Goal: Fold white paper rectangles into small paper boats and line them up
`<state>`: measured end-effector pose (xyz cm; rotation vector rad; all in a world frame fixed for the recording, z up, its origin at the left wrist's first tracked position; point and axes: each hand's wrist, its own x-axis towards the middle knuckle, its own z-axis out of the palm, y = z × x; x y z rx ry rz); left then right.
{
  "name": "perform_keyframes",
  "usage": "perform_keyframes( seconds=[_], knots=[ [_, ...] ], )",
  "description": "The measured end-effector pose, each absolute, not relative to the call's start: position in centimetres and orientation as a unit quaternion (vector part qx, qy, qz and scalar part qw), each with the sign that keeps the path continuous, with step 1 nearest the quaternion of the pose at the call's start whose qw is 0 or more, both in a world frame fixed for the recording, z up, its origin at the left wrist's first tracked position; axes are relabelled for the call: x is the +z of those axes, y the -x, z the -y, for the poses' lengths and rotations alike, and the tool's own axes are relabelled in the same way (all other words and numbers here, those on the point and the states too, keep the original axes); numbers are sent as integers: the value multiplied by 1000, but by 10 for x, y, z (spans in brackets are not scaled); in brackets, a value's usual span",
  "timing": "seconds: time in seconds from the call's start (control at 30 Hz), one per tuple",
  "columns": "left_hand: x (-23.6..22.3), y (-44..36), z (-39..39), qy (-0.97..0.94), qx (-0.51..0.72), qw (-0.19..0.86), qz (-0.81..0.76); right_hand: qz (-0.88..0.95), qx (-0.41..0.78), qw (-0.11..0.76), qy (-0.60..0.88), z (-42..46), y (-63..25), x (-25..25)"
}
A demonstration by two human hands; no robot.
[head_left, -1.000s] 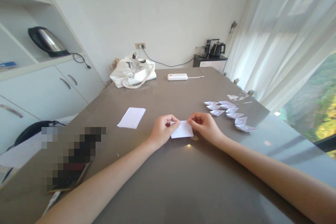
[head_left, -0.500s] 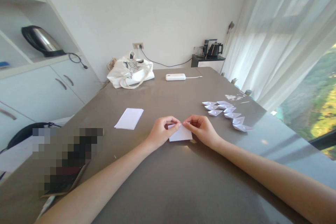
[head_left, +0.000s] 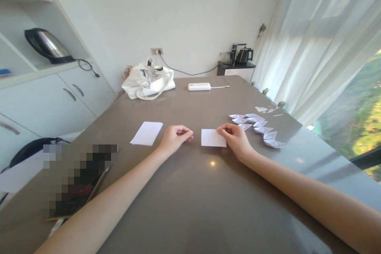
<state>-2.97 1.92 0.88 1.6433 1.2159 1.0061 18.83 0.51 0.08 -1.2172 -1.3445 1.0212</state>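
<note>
Several white sheets [head_left: 146, 133] lie stacked well to the left of the small paper [head_left: 213, 139], which is the landmark here, flat on or just above the grey surface [head_left: 190, 202]. Farther back on that side is the white bag [head_left: 150, 81]. Between stack and paper, the left hand [head_left: 173, 140] has its fingertips drawn together, apart from the paper, with nothing visible in its grip. The power bank [head_left: 199, 86] lies beyond the paper. At the paper's far right corner, the right hand [head_left: 237, 140] has a pinching grip. The paper should handle light, fairly stiff and easily creased; opposite edges or corners look best to hold. Right of it, past that hand, sit fragile-looking paper boats [head_left: 263, 130], easily crushed.
</note>
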Motion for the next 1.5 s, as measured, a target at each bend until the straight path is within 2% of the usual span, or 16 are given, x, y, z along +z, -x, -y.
perform_keyframes(
  seconds=[0.17,0.27,0.57,0.67,0.87,1.03,1.33,1.5],
  knots=[
    [9,26,-18,-625,439,438,-475,559,443,500,491,-6,-187,2],
    [9,15,-9,-652,410,460,-442,577,459,485,470,-1,-182,2],
    [9,18,-10,-629,441,445,-461,567,449,493,483,-7,-187,3],
    [12,18,-10,-613,447,465,-457,558,462,501,473,-7,-187,5],
    [10,13,-7,-617,437,491,-433,577,515,452,443,1,-181,7],
    [8,16,-8,-594,451,567,-351,558,534,464,433,-5,-187,-1],
    [18,12,0,-707,388,502,-312,625,527,409,405,3,-184,4],
    [15,9,2,-725,368,485,-322,628,520,415,404,7,-179,6]
  ],
)
